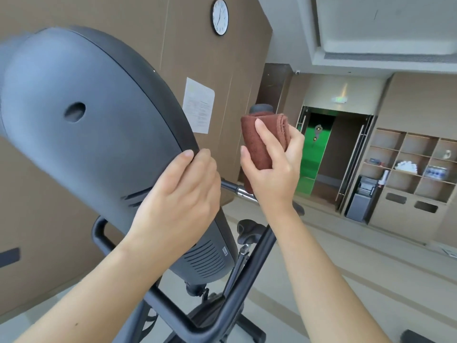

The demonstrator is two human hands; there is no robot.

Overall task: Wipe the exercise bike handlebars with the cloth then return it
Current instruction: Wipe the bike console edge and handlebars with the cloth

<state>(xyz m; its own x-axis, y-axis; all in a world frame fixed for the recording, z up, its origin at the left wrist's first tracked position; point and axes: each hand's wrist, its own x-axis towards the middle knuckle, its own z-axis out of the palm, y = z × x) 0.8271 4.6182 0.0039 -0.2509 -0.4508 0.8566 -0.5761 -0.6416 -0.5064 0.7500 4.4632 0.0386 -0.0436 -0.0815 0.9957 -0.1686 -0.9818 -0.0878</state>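
Gripping the brown cloth [249, 134], the right hand [274, 174] wraps it round the upright handlebar [261, 108], whose long axis runs vertically, black tip showing above the cloth; strokes should follow that axis. The left hand [183, 194], just left, clasps the console [111, 144] edge.

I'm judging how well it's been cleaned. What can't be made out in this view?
Head view:
- handlebar: only its black tip shows; the cloth and right hand cover the rest.
- bike housing: cut off by the left edge.
- wall notice: print too small to read.
- shelf items: too small to identify.
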